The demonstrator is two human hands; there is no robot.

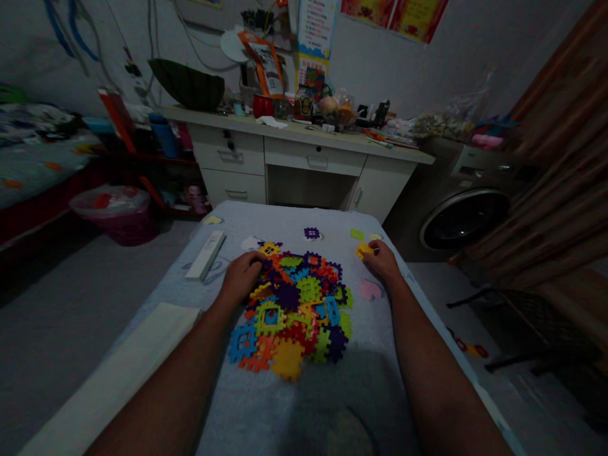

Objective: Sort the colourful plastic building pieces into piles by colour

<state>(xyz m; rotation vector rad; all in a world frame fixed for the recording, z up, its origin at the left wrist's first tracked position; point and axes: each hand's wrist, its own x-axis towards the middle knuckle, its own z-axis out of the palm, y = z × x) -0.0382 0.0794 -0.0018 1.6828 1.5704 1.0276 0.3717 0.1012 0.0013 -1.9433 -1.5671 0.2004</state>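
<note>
A heap of colourful plastic interlocking tiles (287,296) with notched edges lies on the cloth-covered table (313,405). At the heap's far left edge, my left hand (244,272) rests with its fingers curled among the tiles; what they grip, if anything, is hidden. Off to the right, my right hand (381,258) pinches a yellow interlocking tile (364,249) over the cloth. Just beyond that hand lies a lime green tile (357,234). A purple window tile (311,233) sits apart, behind the heap.
A long white box (206,256) lies left of the heap, and a pale folded strip (142,354) runs under my left forearm. Behind the table stands a white desk (313,158) loaded with jars and packets. A washing machine (456,196) is at right, a pink bin (116,218) at left.
</note>
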